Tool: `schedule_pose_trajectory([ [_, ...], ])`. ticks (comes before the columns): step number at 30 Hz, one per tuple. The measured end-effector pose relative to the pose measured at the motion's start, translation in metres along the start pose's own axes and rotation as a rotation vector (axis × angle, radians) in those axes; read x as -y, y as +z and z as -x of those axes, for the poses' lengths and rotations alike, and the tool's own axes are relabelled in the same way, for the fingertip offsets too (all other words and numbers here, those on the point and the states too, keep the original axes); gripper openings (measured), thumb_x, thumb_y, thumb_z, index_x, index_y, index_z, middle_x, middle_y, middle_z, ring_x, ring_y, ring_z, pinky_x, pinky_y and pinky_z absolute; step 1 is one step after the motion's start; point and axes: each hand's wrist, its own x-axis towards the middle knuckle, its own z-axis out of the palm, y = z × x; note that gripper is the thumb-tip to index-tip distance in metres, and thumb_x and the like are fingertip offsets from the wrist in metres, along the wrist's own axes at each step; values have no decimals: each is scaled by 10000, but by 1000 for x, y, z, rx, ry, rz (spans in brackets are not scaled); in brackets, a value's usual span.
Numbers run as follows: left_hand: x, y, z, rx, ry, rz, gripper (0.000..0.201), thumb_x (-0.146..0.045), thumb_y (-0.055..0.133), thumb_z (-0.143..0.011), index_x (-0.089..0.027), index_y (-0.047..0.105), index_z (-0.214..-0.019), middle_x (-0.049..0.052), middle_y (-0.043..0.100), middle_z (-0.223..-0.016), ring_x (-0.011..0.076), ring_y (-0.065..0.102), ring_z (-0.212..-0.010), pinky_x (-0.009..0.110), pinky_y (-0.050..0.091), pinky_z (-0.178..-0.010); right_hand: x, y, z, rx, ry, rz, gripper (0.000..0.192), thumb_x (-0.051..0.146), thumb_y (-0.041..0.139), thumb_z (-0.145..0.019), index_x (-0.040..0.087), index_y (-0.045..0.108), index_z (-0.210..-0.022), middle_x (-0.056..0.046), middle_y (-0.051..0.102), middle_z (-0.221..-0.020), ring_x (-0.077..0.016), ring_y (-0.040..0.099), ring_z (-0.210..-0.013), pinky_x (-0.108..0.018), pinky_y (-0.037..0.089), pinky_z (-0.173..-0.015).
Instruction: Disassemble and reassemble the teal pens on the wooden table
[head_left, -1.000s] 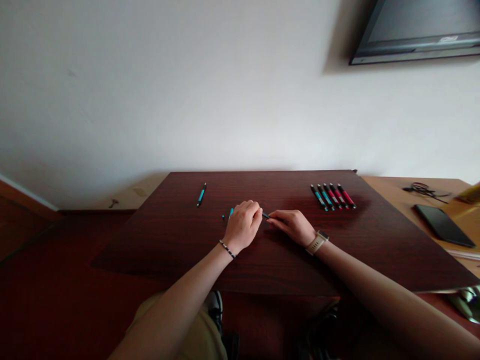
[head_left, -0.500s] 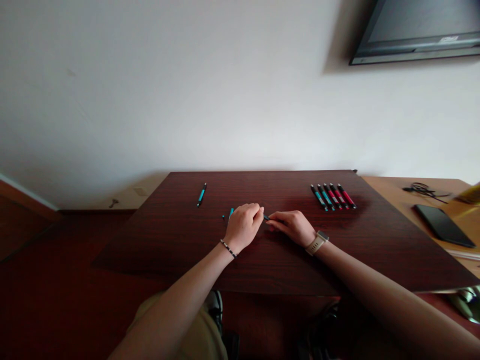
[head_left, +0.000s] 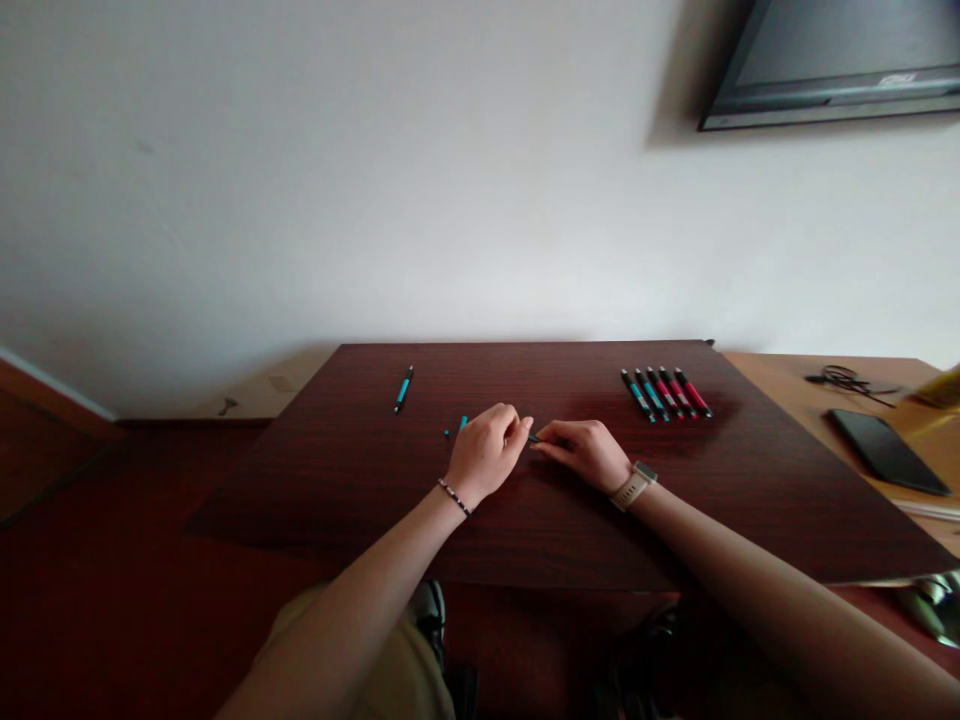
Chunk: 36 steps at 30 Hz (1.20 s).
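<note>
My left hand (head_left: 489, 452) and my right hand (head_left: 586, 452) meet over the middle of the dark wooden table (head_left: 360, 480). Between their fingertips shows a thin dark pen part (head_left: 533, 438), mostly hidden; both hands are closed on it. Just beyond my left hand lies a turquoise pen piece (head_left: 463, 422), partly covered by the hand. Beside it is a tiny turquoise bit (head_left: 447, 434). A whole turquoise-and-black pen (head_left: 403, 390) rests farther left. On the right, a row of turquoise pens (head_left: 651, 394) and red pens (head_left: 681, 392) lies side by side.
To the right stands a lighter wooden desk (head_left: 780, 375) with a coiled black cable (head_left: 847, 380) and a dark flat tablet-like device (head_left: 889, 450). A screen (head_left: 847, 60) hangs on the wall at upper right. The wall borders the table's far edge.
My left hand has shifted and turned very slightly, its thumb a little farther right. My right hand stays almost where it was; the pens on the table have not moved.
</note>
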Motion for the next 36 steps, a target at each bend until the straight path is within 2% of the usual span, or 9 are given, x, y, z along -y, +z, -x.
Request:
schedule_pose_trajectory([
  [4,0,0,1,-5,40,-13,275,-345,445,-1074,-214,531,-848,15,645,-815,166,594,-737,280,387,-699,2,0,-1,-6,5,-2,273,481,651,-999,233,756,-955,-20,783,-837,-160,674,-672,-260,478,-660],
  [9,4,3,0,-8,36,-89,350,-373,404,-1093,-217,511,-798,31,654,-799,184,614,-756,293,395,-701,3,0,0,-10,5,-4,279,486,652,-997,229,754,-969,-26,787,-853,-164,684,-693,-262,488,-674],
  [13,6,2,-1,12,15,-65,403,-439,414,-1088,-220,496,-760,22,639,-737,181,610,-700,289,389,-660,3,-1,1,-2,3,3,270,480,653,-996,232,758,-979,-30,791,-873,-169,693,-713,-267,494,-687],
  [15,6,1,0,-2,8,-15,320,-420,448,-1076,-224,533,-838,15,652,-769,177,627,-723,282,419,-677,4,-2,1,-2,11,5,274,483,646,-998,234,757,-974,-31,792,-869,-174,698,-717,-269,495,-684],
  [18,6,1,1,-25,61,41,88,-304,517,-1033,-232,560,-1058,21,687,-901,181,660,-831,291,488,-768,6,-3,-1,-12,32,10,283,487,636,-1000,234,758,-965,-33,791,-852,-177,694,-705,-269,493,-665],
  [21,6,1,3,-26,142,32,177,-188,524,-986,-228,543,-1158,53,696,-1047,198,667,-943,325,520,-859,7,-3,-2,-15,39,14,273,472,629,-1005,235,759,-964,-28,788,-848,-173,687,-699,-267,486,-655],
  [25,4,1,2,-33,178,0,161,-147,485,-986,-219,543,-1118,68,678,-1062,211,659,-973,341,527,-871,5,-3,-2,-18,42,15,246,454,636,-1004,240,756,-981,-22,790,-864,-173,692,-710,-268,482,-674],
  [36,6,1,1,-64,152,-29,130,-136,458,-999,-225,541,-1045,54,667,-1004,199,643,-929,328,513,-842,6,-4,-1,-32,53,18,262,470,641,-998,235,751,-961,-28,793,-843,-177,700,-699,-261,476,-656],
])
